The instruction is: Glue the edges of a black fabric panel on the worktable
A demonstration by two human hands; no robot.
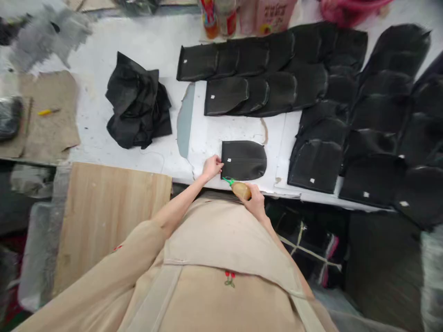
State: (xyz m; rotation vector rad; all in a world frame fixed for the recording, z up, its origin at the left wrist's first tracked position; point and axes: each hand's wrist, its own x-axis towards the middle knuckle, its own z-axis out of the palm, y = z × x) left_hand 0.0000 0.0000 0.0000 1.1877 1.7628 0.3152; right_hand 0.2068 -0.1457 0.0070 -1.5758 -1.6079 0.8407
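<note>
A black fabric piece (245, 161) with one rounded end and a small white label lies flat near the table's front edge. At its straight left edge, my left hand (212, 168) pinches the border with fingers closed. My right hand (255, 199) is wrapped round a squeeze glue bottle (241, 190) with amber contents and a green nozzle. The nozzle tip points left, at the piece's lower left corner; whether it touches I cannot tell.
Overlapping rows of similar black pieces (263, 92) cover the right and back of the white table (97, 37). A crumpled black cloth (138, 101) lies left. Bottles (226, 18) stand at the back. A wooden board (110, 221) and a yellow-handled tool (48, 111) are at left.
</note>
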